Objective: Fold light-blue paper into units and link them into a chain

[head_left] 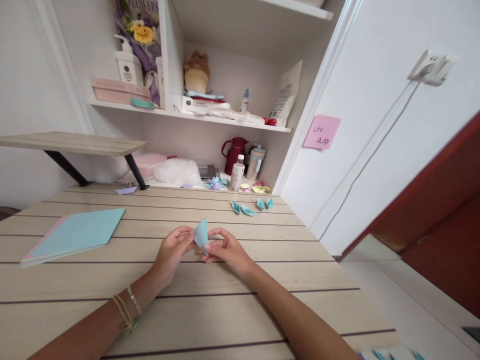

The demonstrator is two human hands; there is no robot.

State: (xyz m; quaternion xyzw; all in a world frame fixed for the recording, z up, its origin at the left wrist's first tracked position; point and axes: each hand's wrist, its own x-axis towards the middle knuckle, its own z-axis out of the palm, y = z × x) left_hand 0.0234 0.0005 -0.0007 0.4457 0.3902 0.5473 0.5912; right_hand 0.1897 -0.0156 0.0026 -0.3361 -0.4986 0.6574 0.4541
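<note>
A small piece of folded light-blue paper is held up just above the table, between my two hands. My left hand pinches its left edge between thumb and fingers. On the other side, my right hand grips the lower right edge, thumb in front. The paper has a pointed top and a pointed bottom, and some of its lower part is hidden by my fingers. Beyond my right hand lie several folded blue paper boats near the far right of the table.
A stack of coloured paper sheets lies at the left, near a raised wooden stand. Along the back are a clear bottle, a red jug, a tumbler and a pile of folded papers. A pink note hangs on the wall.
</note>
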